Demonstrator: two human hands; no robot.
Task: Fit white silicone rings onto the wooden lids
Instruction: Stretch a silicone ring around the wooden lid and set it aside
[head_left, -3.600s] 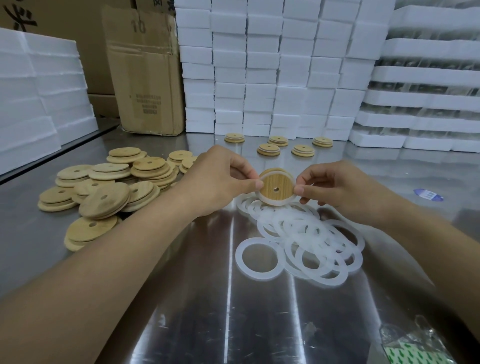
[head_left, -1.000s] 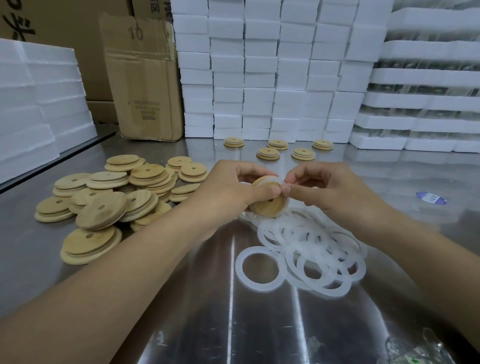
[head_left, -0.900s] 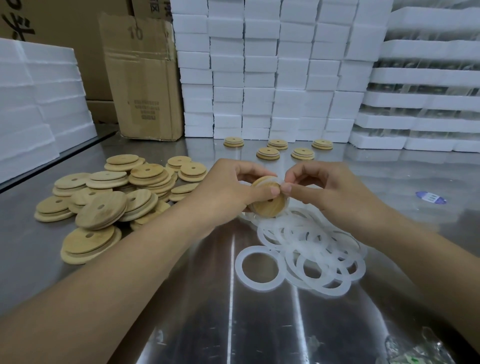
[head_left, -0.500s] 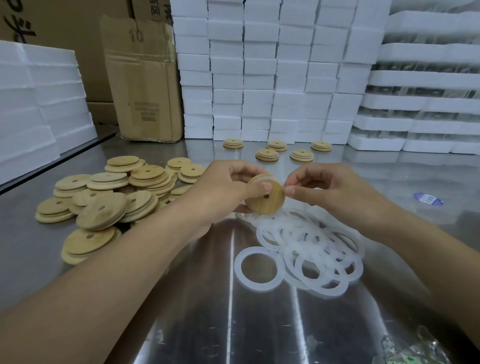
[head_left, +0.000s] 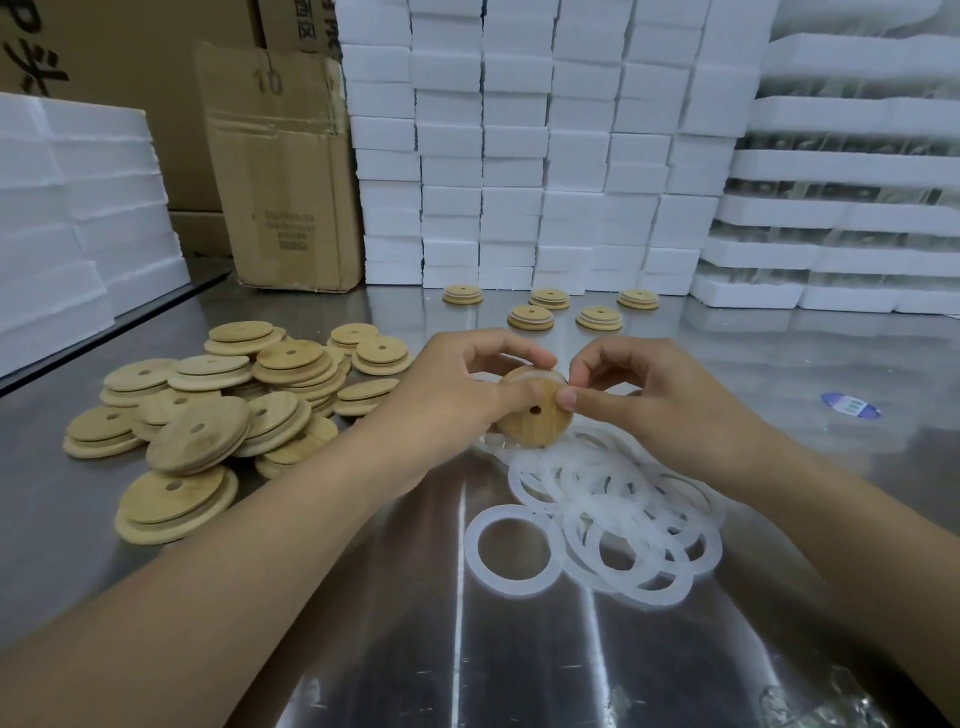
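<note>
Seating white silicone ring (head_left: 535, 370) on wooden lid (head_left: 535, 423).
Left hand (head_left: 452, 395) grips the lid tilted above the surface (head_left: 363, 649), over loose rings (head_left: 613, 519); right hand (head_left: 649, 405) fingers (head_left: 597, 364) pinch the ring at the top edge, likely working it on.

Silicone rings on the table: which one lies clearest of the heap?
The ring at the heap's near-left edge; nearly its whole circle shows on the steel table, while the others overlap one another.

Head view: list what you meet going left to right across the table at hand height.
pile of wooden lids → left hand → held lid → right hand → blue sticker
</note>
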